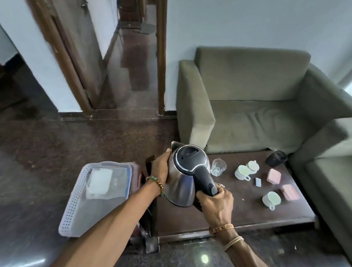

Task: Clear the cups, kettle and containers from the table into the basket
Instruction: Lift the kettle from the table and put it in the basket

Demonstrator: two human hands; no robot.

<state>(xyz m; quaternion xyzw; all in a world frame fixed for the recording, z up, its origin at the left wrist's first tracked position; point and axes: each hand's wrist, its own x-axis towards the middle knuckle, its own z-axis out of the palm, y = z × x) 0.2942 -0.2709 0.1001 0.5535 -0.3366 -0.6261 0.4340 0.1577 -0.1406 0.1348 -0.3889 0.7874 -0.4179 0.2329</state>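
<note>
Both forearms reach in from the bottom edge to the kettle point(185, 176). The right hand point(216, 201) is wrapped tight round the black handle. The left hand point(161, 167) cups the steel side, fingers curved against it, thumb up near the spout. The kettle looks lifted, slightly tilted, over the left end of the tabletop point(227, 219). The basket point(71, 207) sits lower, on the floor just left of it.

The closest risk is the glass point(218, 167), which stands just beside the kettle's far side. A swing of the body or handle as the kettle turns left could knock it over. The steel wall is smooth, so the left hand steadies more than it carries. If the right grip loosens, the weight would likely roll out of it. Any water inside cannot be seen, and tipping further toward the spout could spill it.

The basket already holds a white pad point(99, 180) and some clear plastic. The kettle may land unevenly on these and topple, or catch the rim if let go too high.

3 cups point(271, 198), 2 pink boxes point(274, 176) and a black tub point(276, 159) wait further right, well apart from the kettle.
</note>
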